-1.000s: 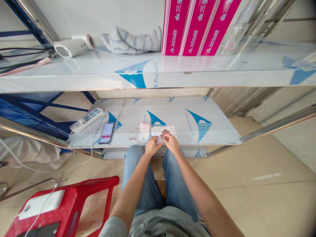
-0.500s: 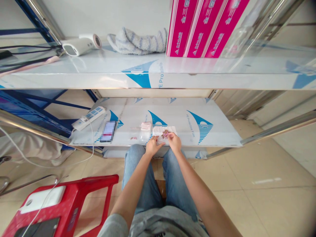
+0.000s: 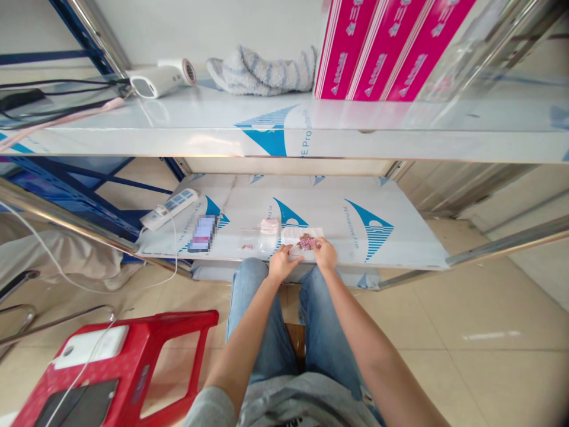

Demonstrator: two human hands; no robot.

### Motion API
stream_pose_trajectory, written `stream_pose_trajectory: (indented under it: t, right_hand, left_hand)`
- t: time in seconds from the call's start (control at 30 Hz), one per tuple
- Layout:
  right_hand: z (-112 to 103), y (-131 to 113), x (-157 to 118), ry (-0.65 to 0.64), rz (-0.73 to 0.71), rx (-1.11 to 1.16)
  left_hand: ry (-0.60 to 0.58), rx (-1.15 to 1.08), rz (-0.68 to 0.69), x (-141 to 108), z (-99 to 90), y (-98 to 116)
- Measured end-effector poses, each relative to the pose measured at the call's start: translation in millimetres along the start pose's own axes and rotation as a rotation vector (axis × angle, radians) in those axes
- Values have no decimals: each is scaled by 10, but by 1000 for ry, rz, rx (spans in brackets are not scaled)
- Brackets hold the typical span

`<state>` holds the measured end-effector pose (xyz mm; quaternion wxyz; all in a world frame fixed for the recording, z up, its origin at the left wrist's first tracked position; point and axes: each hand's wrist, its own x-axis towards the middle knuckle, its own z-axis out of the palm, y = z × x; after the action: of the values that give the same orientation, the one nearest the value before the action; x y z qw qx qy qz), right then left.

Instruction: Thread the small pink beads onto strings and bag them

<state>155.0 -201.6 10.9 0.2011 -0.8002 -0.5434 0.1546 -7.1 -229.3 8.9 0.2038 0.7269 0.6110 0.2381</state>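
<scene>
In the head view, a seated person leans over a low steel shelf covered in glossy white protective film (image 3: 355,222) printed with blue sail logos. The work sits at the shelf's near edge, just above the person's blue denim jeans (image 3: 255,302).

A small pinkish-brown cluster of beads (image 3: 306,241) lies on a white rectangular sheet (image 3: 296,236). The left hand (image 3: 282,264) rests its slightly spread fingers on the sheet's near edge, holding nothing that shows. The right hand (image 3: 325,254) has its fingertips drawn narrowly together right at the cluster; whether they actually grip it is too small to tell.

To the left of the sheet, and just beside it, lies a clear plastic bag with pale pink contents (image 3: 268,232). Further left are a few tiny pink bits (image 3: 246,246), a pixelated phone (image 3: 202,233) and a white power strip (image 3: 169,209). On the shelf above lie a white hair dryer (image 3: 160,81), a grey striped cloth (image 3: 262,74) and magenta boxes (image 3: 386,47). A red plastic stool (image 3: 146,350) stands on the tiled floor.
</scene>
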Motion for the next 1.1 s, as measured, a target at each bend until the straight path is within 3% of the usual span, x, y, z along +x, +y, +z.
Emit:
stream_pose_trajectory:
  t: [0.57, 0.83, 1.1]
  right_hand:
    - [92, -32, 13, 22, -32, 12]
    - [14, -43, -111, 23, -224, 261]
    - [-59, -88, -202, -97, -352, 277]
  left_hand:
    - [-25, 2, 16, -20, 46, 1]
    - [-29, 28, 7, 14, 53, 30]
    - [-32, 24, -3, 38, 42, 70]
